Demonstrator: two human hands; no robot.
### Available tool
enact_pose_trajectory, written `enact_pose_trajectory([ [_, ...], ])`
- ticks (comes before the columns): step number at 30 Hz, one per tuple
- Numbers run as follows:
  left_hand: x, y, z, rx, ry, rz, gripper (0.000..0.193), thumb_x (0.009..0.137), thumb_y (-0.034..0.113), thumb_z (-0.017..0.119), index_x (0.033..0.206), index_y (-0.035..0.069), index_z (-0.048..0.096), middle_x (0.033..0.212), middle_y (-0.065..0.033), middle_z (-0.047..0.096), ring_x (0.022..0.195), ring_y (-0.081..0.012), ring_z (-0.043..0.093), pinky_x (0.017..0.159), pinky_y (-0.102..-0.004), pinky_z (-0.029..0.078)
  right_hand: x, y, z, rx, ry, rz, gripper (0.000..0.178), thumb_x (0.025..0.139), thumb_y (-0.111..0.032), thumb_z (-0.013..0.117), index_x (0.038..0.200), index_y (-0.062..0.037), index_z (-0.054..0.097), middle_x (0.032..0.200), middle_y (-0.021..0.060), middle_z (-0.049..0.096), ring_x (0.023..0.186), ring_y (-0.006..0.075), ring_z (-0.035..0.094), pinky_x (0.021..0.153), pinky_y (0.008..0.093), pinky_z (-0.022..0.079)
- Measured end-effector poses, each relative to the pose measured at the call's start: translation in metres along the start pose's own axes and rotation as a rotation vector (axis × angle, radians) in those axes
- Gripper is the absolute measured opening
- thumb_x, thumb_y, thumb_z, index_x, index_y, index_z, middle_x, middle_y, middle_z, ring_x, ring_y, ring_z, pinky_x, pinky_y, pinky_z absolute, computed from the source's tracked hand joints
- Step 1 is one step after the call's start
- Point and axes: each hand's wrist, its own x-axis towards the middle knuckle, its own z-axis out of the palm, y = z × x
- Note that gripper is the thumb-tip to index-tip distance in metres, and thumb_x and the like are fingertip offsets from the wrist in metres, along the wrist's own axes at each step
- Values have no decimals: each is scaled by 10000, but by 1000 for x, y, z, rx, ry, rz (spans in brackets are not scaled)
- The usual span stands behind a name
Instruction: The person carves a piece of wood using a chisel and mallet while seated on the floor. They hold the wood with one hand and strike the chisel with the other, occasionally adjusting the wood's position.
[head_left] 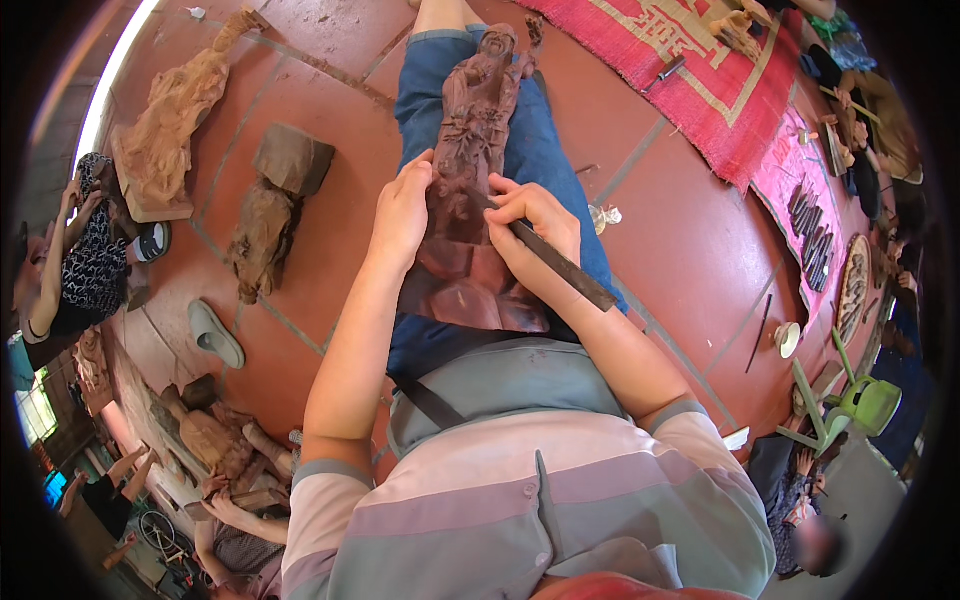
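Observation:
A dark reddish-brown carved wooden statue [476, 115] of a bearded figure lies along my lap, its head away from me and its broad base towards my waist. My left hand [403, 207] grips the statue's left edge at mid-length, fingertips partly hidden behind the wood. In my right hand [538, 222] is a long, flat, dark file-like tool [567, 268], slanting back over my wrist. Its front end is at the carving's right side, among my fingers; whether it touches the wood I cannot tell. My blue-clad legs [420, 95] support the statue.
Wooden blocks [285, 190] and a pale carving [175, 120] stand on the tiled floor to the left, near a grey slipper [215, 333]. At right are a red mat [700, 100], a pink cloth [790, 175] with several carving tools [812, 235], and a green chair [868, 405]. Other people sit around.

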Motion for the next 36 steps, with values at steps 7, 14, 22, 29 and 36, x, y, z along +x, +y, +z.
enact_pose_trajectory([
  [7,1,-5,-1,60,19,7,478,952,310,420,1291,-9,527,1193,-103,578,1095,-165,498,972,-312,351,-1,2,0,-5,-35,12,165,710,60,683,759,-42,564,815,126,630,963,273,666,734,322,545],
  [14,4,-11,-7,86,19,6,428,963,256,419,1169,-84,577,1293,-153,556,1148,-206,530,974,-281,379,-4,10,-2,51,-32,-50,202,695,92,673,710,-41,523,772,112,593,929,271,675,688,313,549],
  [22,5,-13,-8,42,21,19,410,966,253,418,1069,-92,614,1292,-155,558,1147,-210,534,970,-292,385,6,0,1,4,-45,53,168,700,78,677,740,-42,566,776,101,602,923,272,672,723,326,542],
  [29,2,-10,-7,115,13,75,394,962,272,417,976,-56,636,1350,-118,499,1038,-164,529,938,-324,392,-2,9,-3,102,-8,18,149,717,66,655,731,-39,551,783,95,605,898,260,677,708,313,545],
  [36,4,-11,-6,89,34,76,402,961,270,416,1096,-57,608,1231,-113,576,1004,-159,546,922,-307,399,0,2,4,-14,3,41,145,712,54,661,729,-36,548,776,104,615,882,246,678,705,314,546],
])
